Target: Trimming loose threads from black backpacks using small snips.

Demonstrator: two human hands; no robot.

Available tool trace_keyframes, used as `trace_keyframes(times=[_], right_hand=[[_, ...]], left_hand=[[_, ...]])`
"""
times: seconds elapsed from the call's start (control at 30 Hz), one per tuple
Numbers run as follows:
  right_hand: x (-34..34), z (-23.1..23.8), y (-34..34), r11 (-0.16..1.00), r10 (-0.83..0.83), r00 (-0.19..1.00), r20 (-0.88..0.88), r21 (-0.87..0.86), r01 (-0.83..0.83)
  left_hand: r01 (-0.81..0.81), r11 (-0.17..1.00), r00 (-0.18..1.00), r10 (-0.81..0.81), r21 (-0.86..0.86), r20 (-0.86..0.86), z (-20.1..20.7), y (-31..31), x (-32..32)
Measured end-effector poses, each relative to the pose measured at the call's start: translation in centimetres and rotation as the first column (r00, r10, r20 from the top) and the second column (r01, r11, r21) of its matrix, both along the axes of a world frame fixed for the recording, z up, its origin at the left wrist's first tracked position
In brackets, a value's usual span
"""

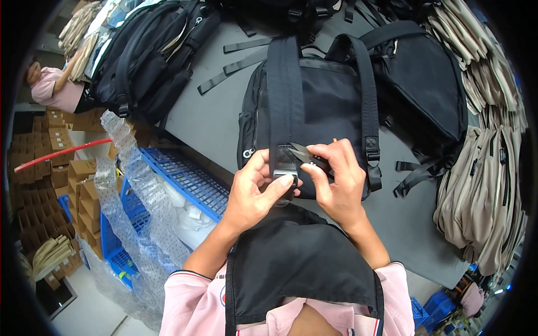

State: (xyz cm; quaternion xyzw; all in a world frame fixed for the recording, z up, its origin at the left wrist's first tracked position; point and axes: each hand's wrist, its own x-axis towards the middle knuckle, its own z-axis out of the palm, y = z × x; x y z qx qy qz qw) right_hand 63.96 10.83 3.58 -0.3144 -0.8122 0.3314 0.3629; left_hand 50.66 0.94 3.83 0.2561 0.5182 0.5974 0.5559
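A black backpack [330, 101] lies in front of me with its shoulder straps facing up. My left hand [251, 193] is closed on the lower end of the left shoulder strap [284, 95], the thumb pressing on its dark buckle [287, 174]. Pinched in my right hand [343, 182] is a pair of dark thread snips [301, 153]. Their pointed blades lie against the strap end, just above the buckle. The other shoulder strap [367, 92] rests loose along the bag's right side, with a buckle at its end. Whether a thread lies between the blades is too small to tell.
Black backpacks crowd the grey table [207, 117], one bag [420, 84] at right and another [151, 56] at far left. Beige bags [476, 190] hang or pile at right. Blue crates [185, 179] and bubble wrap [120, 207] stand left. A person [56, 87] is at far left.
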Motion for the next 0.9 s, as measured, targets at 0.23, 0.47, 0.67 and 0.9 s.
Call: trace_keyframes(times=[0.23, 0.47, 0.67, 0.9], right_hand=[[-1.1, -0.8, 1.2, 0.963, 0.011, 0.987, -0.161, -0.265, -0.054], [-4.2, -3.2, 0.6, 0.939, 0.125, 0.992, 0.019, -0.324, -0.112], [-4.1, -2.1, 2.7, 0.993, 0.115, 0.958, 0.264, -0.066, -0.101], [-5.9, -1.2, 4.5, 0.236, 0.061, 0.857, -0.512, -0.827, -0.511]], left_hand=[[0.047, 0.998, 0.873, -0.017, -0.049, 0.487, -1.3, -1.3, -3.0], [0.179, 0.925, 0.981, -0.194, -0.336, -0.011, -2.9, -2.5, 0.6], [0.103, 0.962, 0.482, -0.270, -0.253, -0.833, -0.9, -0.5, 0.7], [0.344, 0.858, 0.271, 0.297, 0.381, -0.915, 0.4, 2.5, -0.7]])
